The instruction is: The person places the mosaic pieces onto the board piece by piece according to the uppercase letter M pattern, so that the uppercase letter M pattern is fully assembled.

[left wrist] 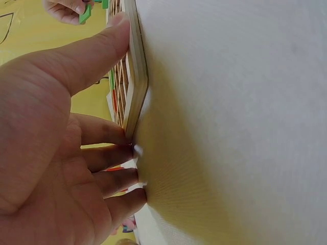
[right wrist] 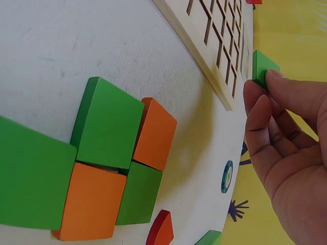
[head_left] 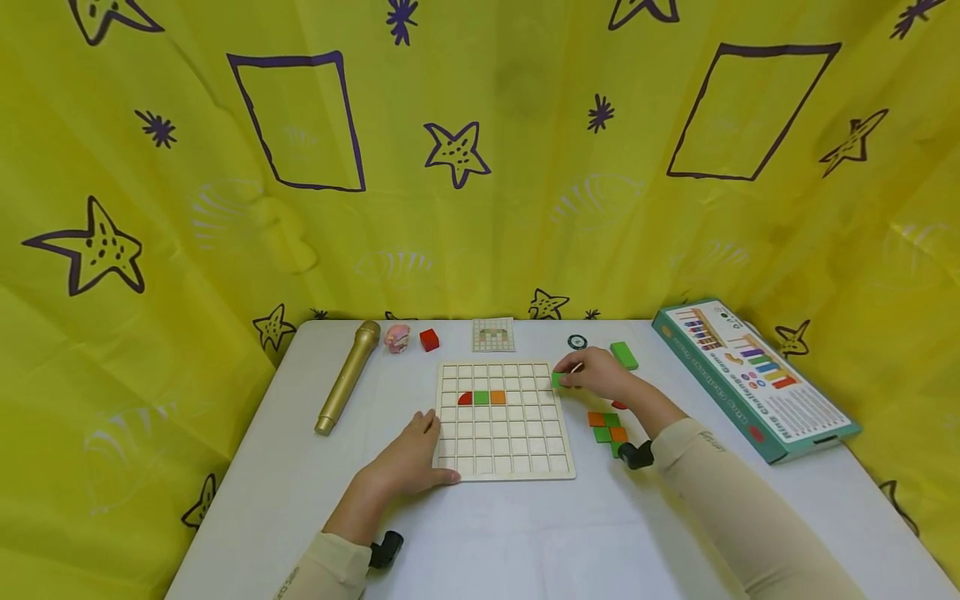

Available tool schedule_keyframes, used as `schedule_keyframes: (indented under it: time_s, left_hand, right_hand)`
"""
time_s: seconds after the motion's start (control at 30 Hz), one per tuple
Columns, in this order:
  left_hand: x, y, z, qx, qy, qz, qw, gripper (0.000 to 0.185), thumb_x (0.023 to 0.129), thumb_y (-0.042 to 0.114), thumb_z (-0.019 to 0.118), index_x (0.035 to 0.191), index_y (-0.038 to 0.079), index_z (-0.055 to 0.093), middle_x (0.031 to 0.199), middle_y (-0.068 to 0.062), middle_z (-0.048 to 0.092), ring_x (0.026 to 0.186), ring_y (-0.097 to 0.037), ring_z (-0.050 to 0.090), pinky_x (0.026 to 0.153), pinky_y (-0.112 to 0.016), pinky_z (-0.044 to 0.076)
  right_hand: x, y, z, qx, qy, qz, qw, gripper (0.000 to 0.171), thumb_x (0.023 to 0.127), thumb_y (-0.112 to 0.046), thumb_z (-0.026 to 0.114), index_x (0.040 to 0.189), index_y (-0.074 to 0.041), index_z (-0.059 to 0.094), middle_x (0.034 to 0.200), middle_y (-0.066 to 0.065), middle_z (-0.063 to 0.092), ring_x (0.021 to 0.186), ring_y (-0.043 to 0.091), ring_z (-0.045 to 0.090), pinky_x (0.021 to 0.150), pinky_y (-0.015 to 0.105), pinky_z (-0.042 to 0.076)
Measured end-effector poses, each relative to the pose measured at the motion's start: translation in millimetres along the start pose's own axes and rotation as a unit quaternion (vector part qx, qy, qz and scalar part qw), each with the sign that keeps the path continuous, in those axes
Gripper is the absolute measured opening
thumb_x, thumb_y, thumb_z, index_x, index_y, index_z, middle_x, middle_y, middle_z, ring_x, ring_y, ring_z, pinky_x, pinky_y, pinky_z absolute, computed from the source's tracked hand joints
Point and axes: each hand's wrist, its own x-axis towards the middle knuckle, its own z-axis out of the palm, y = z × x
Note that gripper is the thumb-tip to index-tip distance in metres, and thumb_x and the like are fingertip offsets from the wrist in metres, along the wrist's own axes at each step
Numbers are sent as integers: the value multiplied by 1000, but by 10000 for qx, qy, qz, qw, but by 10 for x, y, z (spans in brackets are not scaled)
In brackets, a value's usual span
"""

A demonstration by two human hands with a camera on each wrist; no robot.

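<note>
A wooden grid board (head_left: pixel 525 429) lies mid-table, with a red quarter-round tile (head_left: pixel 466 399), a green square tile (head_left: pixel 482 398) and an orange tile (head_left: pixel 498 397) side by side in one row. My left hand (head_left: pixel 408 454) rests at the board's left edge, its thumb (left wrist: pixel 97 58) on the near corner and its fingertips touching the side and table. Between thumb and fingers, my right hand (head_left: pixel 597 373) pinches a green tile (right wrist: pixel 261 66) above the board's upper right corner. Beside the board on the right, several loose green and orange tiles (right wrist: pixel 94 201) lie together.
A pattern card (head_left: pixel 492 334) lies behind the board. A gold microphone (head_left: pixel 348 379), a pink item (head_left: pixel 397 337) and a red block (head_left: pixel 429 340) are at the left. To the right are a round disc (head_left: pixel 577 342), a green block (head_left: pixel 624 356) and a game box (head_left: pixel 753 379).
</note>
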Motion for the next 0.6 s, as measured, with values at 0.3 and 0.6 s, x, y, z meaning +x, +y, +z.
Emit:
schedule_keyframes:
  time_s: [0.3,0.6]
  left_hand:
    - [1,-9,6,22,-9,-28,10000,104,80,43,85,149,-14,33,158,-27,30,148,-44,23,116,-50,32]
    - [13,-13,14,-10,12,-2,10000,103,80,42,85,149,-14,34,158,-28,29,148,-44,23,116,-50,31]
  right_hand:
    - [76,-55,78,222,-91,-79,9997,18,93,-12,73,110,-6,75,95,3,70,82,19,62,73,33,53]
    - [156,-123,170,274,-173,-218,9992,15,92,-11,74,106,-5,76,96,3,72,78,16,62,70,31,53]
